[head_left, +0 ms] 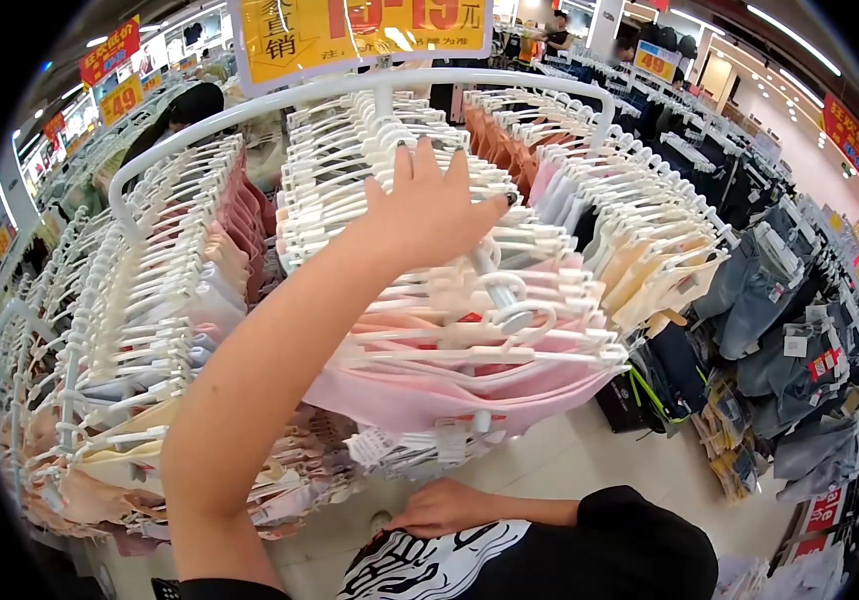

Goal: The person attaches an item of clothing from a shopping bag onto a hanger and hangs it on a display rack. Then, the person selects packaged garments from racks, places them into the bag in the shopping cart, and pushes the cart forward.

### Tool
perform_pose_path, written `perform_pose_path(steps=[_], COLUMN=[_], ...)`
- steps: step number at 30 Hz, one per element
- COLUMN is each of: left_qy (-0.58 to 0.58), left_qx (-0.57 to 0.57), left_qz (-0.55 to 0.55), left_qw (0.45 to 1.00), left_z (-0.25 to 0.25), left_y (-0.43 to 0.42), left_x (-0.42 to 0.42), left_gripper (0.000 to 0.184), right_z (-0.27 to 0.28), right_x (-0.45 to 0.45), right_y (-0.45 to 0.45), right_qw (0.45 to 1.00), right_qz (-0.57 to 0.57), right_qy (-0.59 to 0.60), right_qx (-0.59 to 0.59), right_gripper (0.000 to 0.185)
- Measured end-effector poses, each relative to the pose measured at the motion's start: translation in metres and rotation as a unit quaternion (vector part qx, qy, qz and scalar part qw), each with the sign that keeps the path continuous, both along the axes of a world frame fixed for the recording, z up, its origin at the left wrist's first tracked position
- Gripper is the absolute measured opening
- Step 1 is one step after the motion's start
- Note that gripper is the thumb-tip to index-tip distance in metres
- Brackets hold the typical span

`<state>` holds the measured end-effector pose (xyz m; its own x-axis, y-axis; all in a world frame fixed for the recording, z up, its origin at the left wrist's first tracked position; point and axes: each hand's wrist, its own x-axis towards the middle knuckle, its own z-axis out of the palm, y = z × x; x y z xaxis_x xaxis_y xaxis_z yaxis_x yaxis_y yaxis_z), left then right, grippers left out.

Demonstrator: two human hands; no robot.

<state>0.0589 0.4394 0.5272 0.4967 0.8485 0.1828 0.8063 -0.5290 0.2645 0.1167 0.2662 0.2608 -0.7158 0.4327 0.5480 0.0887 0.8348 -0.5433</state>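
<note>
My left hand [427, 212] reaches out over the middle rail of a rack, palm down. Its fingers are spread above a dense row of white hangers [334, 190], and they look close to or touching them; exact contact is hidden. Below the hand, a round-ended rail tip [515, 320] sticks out among the hangers. Pink garments [419, 397] hang at the near end, with white paper tags [371, 446] underneath. My right hand [446, 507] lies low against the front of my black shirt [639, 545], fingers together and curled at its edge; whatever they hold is hidden.
Side rails carry more hangers with pink, white and cream clothes [654, 275]. A curved white rack bar [309, 92] and a yellow price sign [364, 35] stand ahead. Jeans [764, 280] hang at right. A dark bag [629, 400] sits on the tiled floor [569, 455].
</note>
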Motion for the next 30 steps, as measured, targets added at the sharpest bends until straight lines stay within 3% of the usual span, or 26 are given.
perform_pose_path(steps=[6, 14, 17, 20, 21, 23, 25, 28, 30], left_qy=[0.019, 0.090, 0.141, 0.099, 0.081, 0.141, 0.169, 0.043, 0.031], left_qx=[-0.073, -0.042, -0.070, -0.013, 0.031, 0.018, 0.076, 0.031, 0.035], left_qz=[-0.007, 0.097, 0.064, 0.100, 0.124, 0.139, 0.195, 0.211, 0.221], left_qw=[0.997, 0.990, 0.986, 0.990, 0.989, 0.980, 0.963, 0.976, 0.974], left_z=[0.010, 0.007, 0.009, 0.005, -0.004, -0.009, -0.013, -0.004, -0.006], left_y=[0.017, 0.065, 0.083, 0.094, 0.114, 0.142, 0.151, 0.119, 0.124], left_x=[0.000, 0.026, 0.031, 0.034, 0.036, 0.036, 0.042, 0.040, 0.041], left_gripper=[0.079, 0.068, 0.069, 0.070, 0.061, 0.057, 0.060, 0.072, 0.078], right_z=[0.008, 0.010, 0.007, 0.005, 0.001, -0.006, -0.005, -0.013, -0.018], right_x=[-0.007, -0.006, -0.005, -0.001, 0.001, 0.009, 0.013, 0.014, 0.012], right_y=[0.000, -0.003, -0.006, -0.006, -0.007, -0.011, -0.015, -0.019, -0.022], right_qw=[1.000, 0.999, 0.999, 0.999, 0.999, 0.996, 0.994, 0.992, 0.992], right_qz=[0.024, 0.016, 0.018, 0.009, -0.013, -0.061, -0.084, -0.110, -0.112], right_qy=[0.004, -0.016, -0.017, -0.010, -0.024, -0.055, -0.059, -0.060, -0.050], right_qx=[-0.009, -0.041, -0.044, -0.042, -0.039, -0.030, -0.025, -0.030, -0.038], right_gripper=[0.026, 0.026, 0.028, 0.031, 0.031, 0.032, 0.031, 0.029, 0.028])
